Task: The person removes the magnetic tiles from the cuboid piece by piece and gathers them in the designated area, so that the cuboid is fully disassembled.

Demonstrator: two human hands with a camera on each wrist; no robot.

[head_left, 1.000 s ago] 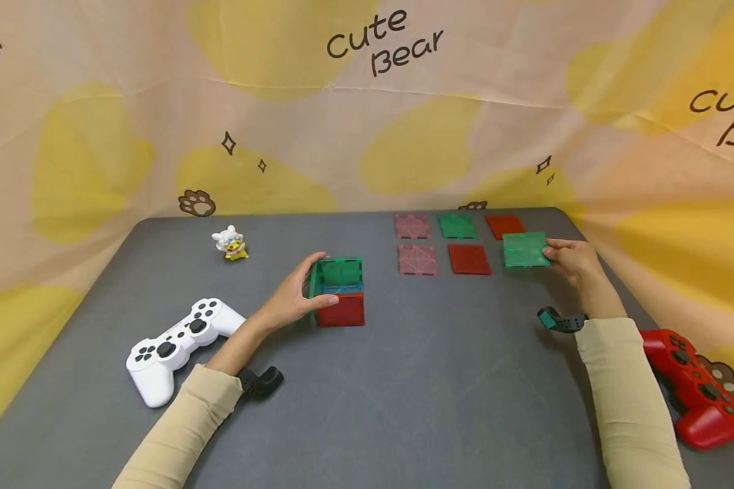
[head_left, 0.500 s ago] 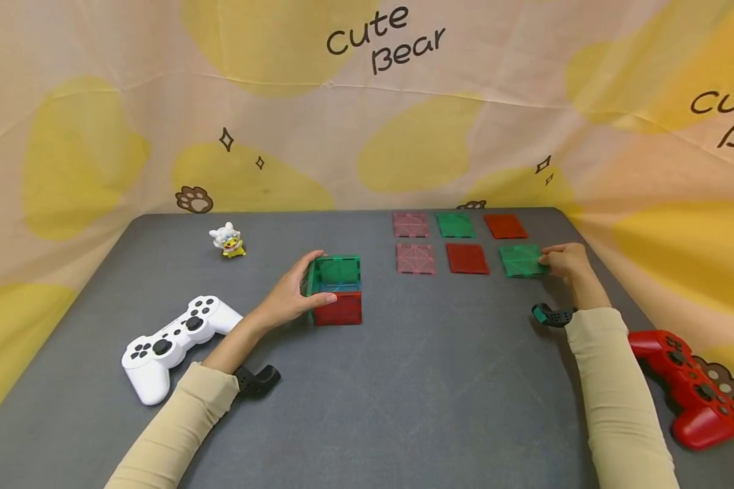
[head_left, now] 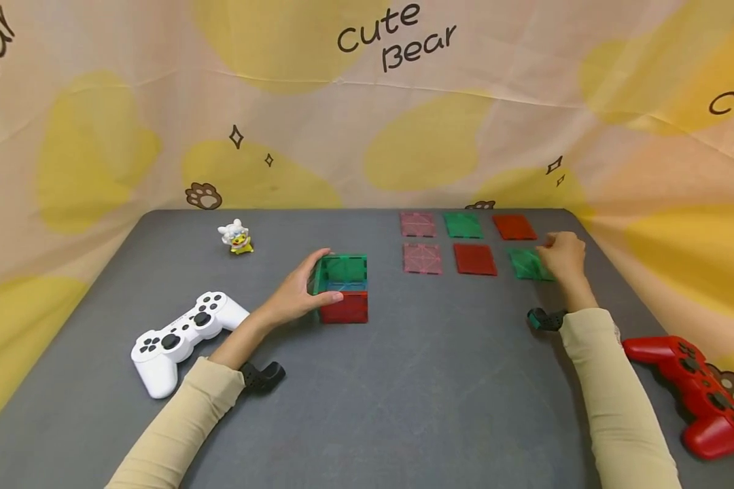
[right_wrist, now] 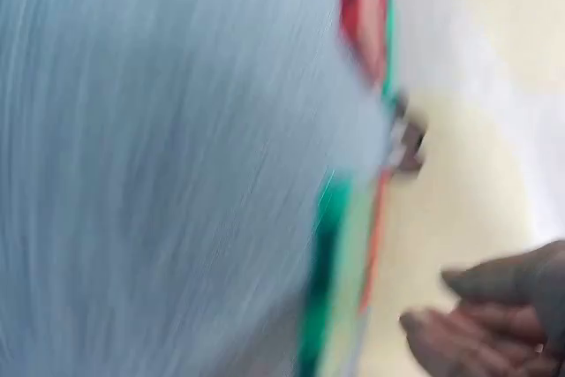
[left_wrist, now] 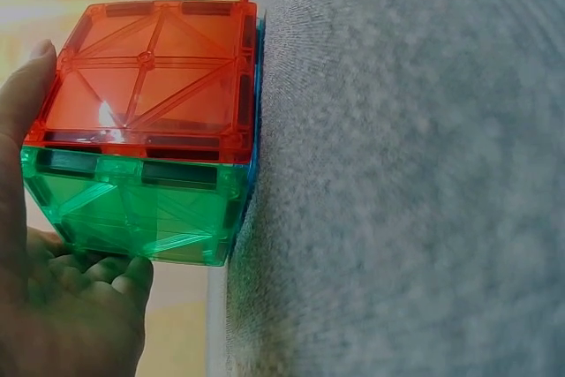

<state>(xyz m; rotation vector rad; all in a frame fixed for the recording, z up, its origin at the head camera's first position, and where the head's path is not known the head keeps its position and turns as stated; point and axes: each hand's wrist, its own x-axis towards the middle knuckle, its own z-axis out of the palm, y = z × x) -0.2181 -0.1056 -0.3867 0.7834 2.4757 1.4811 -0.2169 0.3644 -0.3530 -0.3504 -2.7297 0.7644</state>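
In the head view my left hand [head_left: 293, 293] grips an open-topped cube of translucent magnetic tiles [head_left: 344, 308], thumb on its red front and fingers behind it. The left wrist view shows the cube's red side [left_wrist: 146, 77], a green side [left_wrist: 132, 205] and a thin blue edge along the table. My right hand [head_left: 564, 259] is over the right end of a green magnetic tile [head_left: 528, 264] lying flat at the right. In the right wrist view that hand [right_wrist: 494, 306] is off the blurred green tile [right_wrist: 325, 280], thumb and fingers apart with nothing between them.
Two pink tiles [head_left: 422, 259], two red tiles [head_left: 475, 259] and another green tile [head_left: 463, 225] lie at the back right. A white game controller [head_left: 186, 339] rests by my left forearm, a red one [head_left: 697, 394] by my right. A small figurine [head_left: 236, 236] stands at the back left.
My right hand has lowered the green tile from a tilted hold to flat on the table and let go of it. The left hand keeps its grip on the cube.
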